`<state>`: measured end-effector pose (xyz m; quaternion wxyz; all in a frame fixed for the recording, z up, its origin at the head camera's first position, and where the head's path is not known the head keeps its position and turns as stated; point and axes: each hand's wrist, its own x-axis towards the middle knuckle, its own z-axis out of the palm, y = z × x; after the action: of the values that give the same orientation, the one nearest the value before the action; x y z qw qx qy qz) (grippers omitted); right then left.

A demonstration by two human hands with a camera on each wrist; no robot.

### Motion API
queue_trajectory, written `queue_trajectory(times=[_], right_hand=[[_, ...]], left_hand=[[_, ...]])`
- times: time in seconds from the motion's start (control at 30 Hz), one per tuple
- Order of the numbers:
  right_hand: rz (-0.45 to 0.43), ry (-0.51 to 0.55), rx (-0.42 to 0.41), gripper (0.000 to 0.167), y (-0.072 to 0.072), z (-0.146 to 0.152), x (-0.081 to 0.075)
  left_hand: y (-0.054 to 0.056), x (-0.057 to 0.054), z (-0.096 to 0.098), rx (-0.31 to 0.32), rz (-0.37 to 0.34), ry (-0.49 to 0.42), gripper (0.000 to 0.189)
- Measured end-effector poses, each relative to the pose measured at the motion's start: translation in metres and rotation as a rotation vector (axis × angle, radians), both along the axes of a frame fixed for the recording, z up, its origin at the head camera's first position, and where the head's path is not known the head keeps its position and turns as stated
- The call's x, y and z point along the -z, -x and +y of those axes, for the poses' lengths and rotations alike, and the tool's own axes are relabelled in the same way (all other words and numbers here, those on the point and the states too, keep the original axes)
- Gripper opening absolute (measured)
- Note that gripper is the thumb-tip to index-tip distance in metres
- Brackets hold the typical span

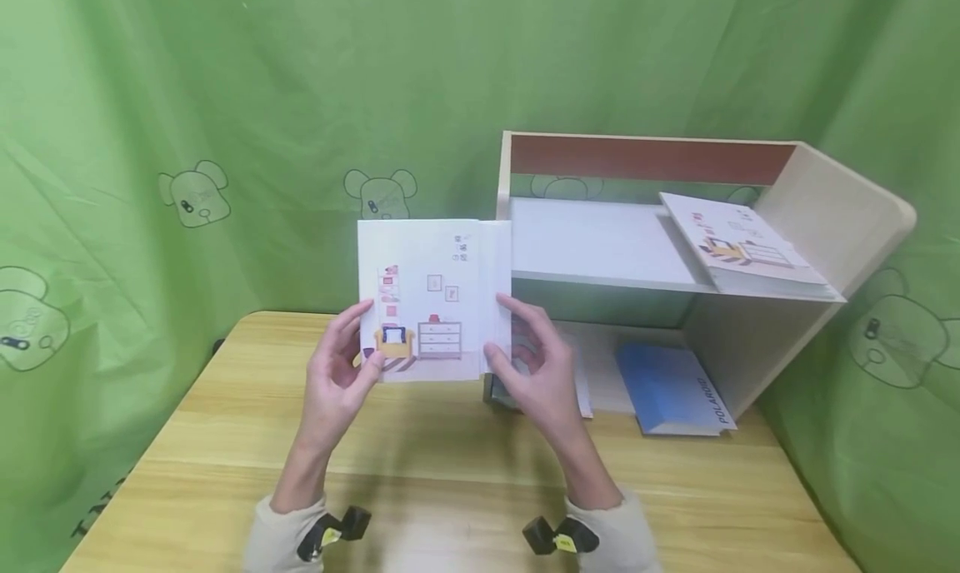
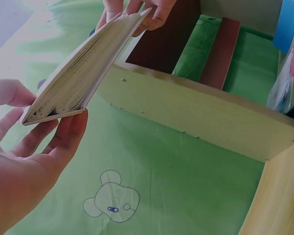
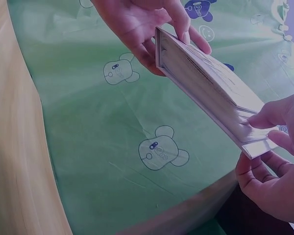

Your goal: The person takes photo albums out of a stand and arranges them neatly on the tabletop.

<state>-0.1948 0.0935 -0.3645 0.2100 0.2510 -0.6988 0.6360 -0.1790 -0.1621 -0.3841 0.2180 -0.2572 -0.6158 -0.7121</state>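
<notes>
Both hands hold up a small thick white book (image 1: 431, 306), above the tabletop and left of the shelf. Its cover shows a yellow armchair, a chest of drawers and small pictures. My left hand (image 1: 337, 365) grips its left edge, thumb on the front and fingers behind. On the opposite edge, my right hand (image 1: 540, 365) pinches the book, its thumb near a paler strip beside the cover picture. The left wrist view shows the page block (image 2: 88, 68) edge-on, slightly fanned. In the right wrist view the right thumb (image 3: 269, 115) touches the page edges.
A two-tier wooden shelf (image 1: 600, 286) stands at the right of the wooden table (image 1: 225, 448). A similar white illustrated book (image 1: 750, 244) lies on its upper tier. Below lies a blue book (image 1: 671, 390) marked POLAROID. A green curtain (image 1: 300, 98) with bear-head prints hangs behind.
</notes>
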Motion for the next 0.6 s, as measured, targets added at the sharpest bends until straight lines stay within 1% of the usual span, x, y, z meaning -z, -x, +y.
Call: queue_trajectory(times=[0.17, 0.4, 0.5, 0.6], right_hand=[[0.004, 0.003, -0.004, 0.06, 0.001, -0.007, -0.001], [-0.004, 0.03, -0.028, 0.062, 0.004, -0.02, -0.001], [-0.013, 0.032, -0.033, 0.061, 0.005, -0.027, 0.0], [-0.016, 0.036, -0.027, 0.062, 0.006, -0.033, 0.0]], left_hand=[[0.0, -0.002, -0.006, -0.009, -0.004, -0.002, 0.065], [-0.002, -0.004, -0.018, -0.04, -0.04, 0.012, 0.066], [-0.002, -0.003, -0.025, -0.049, -0.033, 0.022, 0.065], [-0.001, -0.004, -0.03, -0.045, -0.024, 0.022, 0.065]])
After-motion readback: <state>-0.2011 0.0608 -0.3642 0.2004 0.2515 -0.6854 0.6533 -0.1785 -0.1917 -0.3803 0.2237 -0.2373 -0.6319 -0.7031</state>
